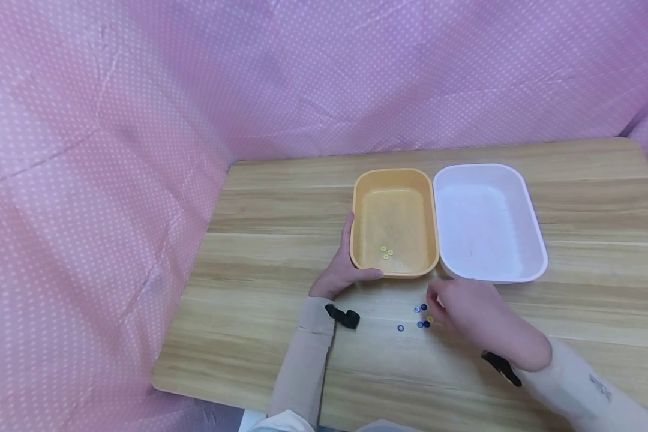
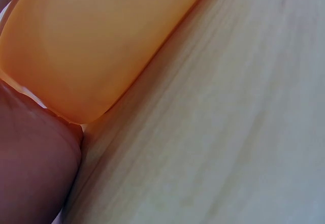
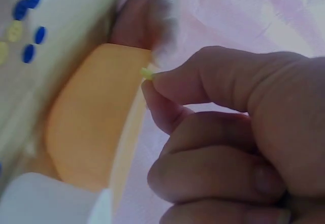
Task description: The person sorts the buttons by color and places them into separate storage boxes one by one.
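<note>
My left hand [image 1: 339, 271] rests against the near left corner of an orange-yellow plastic tub [image 1: 394, 174]; its thumb lies along the front side, the fingers extend along the left side. A few small yellow buttons [image 1: 386, 256] lie inside that tub. Over the table in front of the tubs, my right hand [image 1: 467, 309] pinches a small yellow button [image 3: 147, 73] between thumb and index finger, its other fingers curled. Beside that hand, several blue buttons [image 1: 401, 328] lie loose on the wood, with yellow buttons [image 3: 14, 31] among them.
A white tub [image 1: 540, 264] stands against the right side of the orange-yellow one. Both are on a wood-grain table [image 1: 259, 264]. Pink dotted cloth [image 1: 324, 78] hangs behind the table and along its left side.
</note>
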A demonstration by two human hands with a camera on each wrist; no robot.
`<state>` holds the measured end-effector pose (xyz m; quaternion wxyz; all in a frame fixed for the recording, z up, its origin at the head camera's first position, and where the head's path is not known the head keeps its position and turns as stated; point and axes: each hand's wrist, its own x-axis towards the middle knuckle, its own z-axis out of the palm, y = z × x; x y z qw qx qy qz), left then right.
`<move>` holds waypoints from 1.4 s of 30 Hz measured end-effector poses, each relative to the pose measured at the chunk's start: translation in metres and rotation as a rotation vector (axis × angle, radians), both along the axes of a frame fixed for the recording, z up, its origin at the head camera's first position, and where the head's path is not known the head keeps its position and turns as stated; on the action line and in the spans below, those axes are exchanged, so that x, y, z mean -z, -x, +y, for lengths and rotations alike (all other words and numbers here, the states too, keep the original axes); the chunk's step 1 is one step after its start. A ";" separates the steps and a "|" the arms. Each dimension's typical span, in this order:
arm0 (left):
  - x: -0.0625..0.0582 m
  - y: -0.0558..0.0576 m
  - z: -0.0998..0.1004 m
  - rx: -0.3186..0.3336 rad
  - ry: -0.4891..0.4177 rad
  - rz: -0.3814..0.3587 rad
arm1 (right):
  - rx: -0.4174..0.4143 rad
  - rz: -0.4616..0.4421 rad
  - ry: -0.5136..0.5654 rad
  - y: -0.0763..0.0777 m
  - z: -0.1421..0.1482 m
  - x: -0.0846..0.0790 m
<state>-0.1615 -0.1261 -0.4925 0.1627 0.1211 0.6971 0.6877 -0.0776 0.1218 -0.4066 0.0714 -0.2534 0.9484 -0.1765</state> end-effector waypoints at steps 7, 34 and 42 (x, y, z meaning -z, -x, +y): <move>-0.013 -0.004 0.001 0.014 -0.007 -0.008 | 0.032 -0.001 0.020 0.011 -0.008 -0.017; -0.013 -0.005 0.002 -0.012 0.001 -0.027 | 0.121 -0.155 0.090 0.059 -0.016 -0.009; -0.003 -0.001 0.001 -0.019 0.025 -0.046 | 0.146 -0.266 0.234 0.068 -0.012 -0.006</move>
